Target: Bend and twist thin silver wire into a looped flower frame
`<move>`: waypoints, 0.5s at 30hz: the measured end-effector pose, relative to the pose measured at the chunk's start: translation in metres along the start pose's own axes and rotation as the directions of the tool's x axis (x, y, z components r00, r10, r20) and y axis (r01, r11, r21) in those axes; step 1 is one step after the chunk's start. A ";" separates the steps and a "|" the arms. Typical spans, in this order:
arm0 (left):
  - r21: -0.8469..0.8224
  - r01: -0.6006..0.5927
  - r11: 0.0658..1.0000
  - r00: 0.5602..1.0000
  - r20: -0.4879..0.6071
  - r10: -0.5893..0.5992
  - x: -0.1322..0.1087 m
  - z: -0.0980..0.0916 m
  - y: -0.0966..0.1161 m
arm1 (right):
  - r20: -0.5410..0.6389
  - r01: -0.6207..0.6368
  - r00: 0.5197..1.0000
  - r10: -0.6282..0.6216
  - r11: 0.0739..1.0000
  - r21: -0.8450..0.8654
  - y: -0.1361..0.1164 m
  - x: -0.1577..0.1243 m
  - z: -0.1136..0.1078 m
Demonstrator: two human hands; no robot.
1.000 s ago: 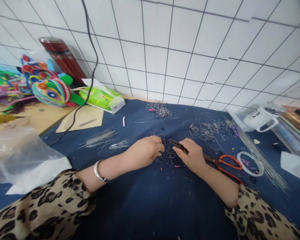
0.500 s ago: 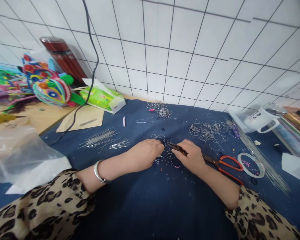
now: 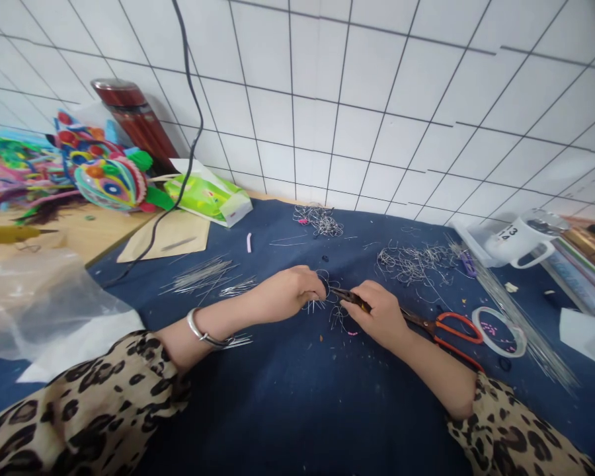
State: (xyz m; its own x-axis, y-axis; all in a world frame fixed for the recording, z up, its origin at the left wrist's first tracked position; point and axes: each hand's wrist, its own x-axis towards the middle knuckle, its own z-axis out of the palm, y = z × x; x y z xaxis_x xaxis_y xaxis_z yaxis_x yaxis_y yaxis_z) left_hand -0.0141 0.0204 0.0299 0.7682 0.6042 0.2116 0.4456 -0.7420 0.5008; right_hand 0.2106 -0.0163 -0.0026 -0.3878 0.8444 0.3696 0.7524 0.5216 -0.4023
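Note:
My right hand (image 3: 377, 311) is closed around a pair of pliers (image 3: 344, 294), whose dark jaws point left toward my other hand. In a pinch, my left hand (image 3: 295, 291) holds a thin curled wire (image 3: 322, 276) that loops up beside the plier tips. Whether the jaws grip that wire is too small to tell. Just below the pliers lie bent wire pieces (image 3: 338, 317) and a few pink beads (image 3: 352, 333). Short wire ends (image 3: 315, 305) show beneath my left fingertips.
Orange-handled scissors (image 3: 459, 328) and a round dish of pink beads (image 3: 498, 330) lie to the right. Behind are tangled wires (image 3: 416, 261) and another wire heap (image 3: 320, 220). Straight wires (image 3: 198, 274) lie left. A white mug (image 3: 518, 241) stands far right.
My left hand has lifted slightly away from me, its wrist turning so short wires show below the fingertips and near the bracelet. My right hand stays almost in place with the pliers.

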 end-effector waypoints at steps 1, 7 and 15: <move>0.000 0.006 1.000 1.000 -0.001 -0.006 0.000 0.000 0.000 | 0.006 -0.001 1.000 0.001 1.000 -0.004 0.000 0.000 0.000; -0.076 0.046 0.996 0.997 0.066 -0.041 -0.002 -0.005 0.006 | 0.007 0.022 1.000 -0.022 1.000 -0.022 -0.001 0.000 -0.001; -0.068 0.022 0.997 0.990 0.139 -0.012 -0.002 -0.009 0.009 | 0.030 0.036 0.999 -0.035 0.999 -0.032 -0.002 0.000 -0.001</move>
State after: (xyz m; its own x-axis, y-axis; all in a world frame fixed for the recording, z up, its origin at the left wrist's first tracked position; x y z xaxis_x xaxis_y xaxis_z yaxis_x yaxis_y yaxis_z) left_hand -0.0158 0.0151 0.0411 0.8190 0.5671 0.0867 0.4300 -0.7069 0.5615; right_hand 0.2091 -0.0171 -0.0012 -0.4295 0.8291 0.3578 0.7548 0.5472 -0.3618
